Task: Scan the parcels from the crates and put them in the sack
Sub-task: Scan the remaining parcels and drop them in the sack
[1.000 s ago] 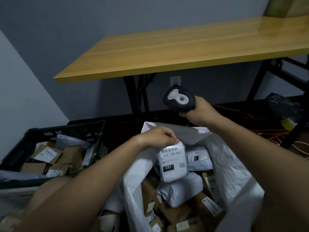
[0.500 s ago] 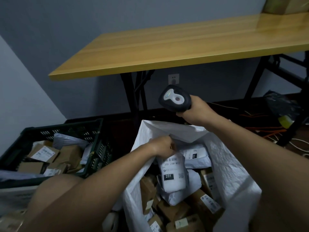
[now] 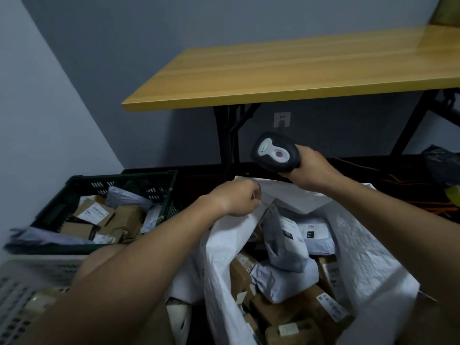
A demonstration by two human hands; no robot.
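Head view: the wooden yellow-topped bench (image 3: 286,70) spans the upper right. The white woven plastic sack (image 3: 361,257), lower centre, holds the grey poly-mailer parcel (image 3: 286,245). The dark green slatted crate (image 3: 62,202) sits left. Left hand (image 3: 236,197) pinches the sack rim; right hand (image 3: 311,170) grips the black handheld scanner (image 3: 273,151).

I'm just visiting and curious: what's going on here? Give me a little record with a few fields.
Left hand: left hand with curled fingers at the rim of the white sack; whether it grips the rim I cannot tell
Right hand: right hand grips a black barcode scanner above the sack
Grey parcel: grey parcel lies in the sack, marked 231
Sack contents: cardboard boxes and mailers
Crate: dark crate to the left holds more parcels
Background: wooden table
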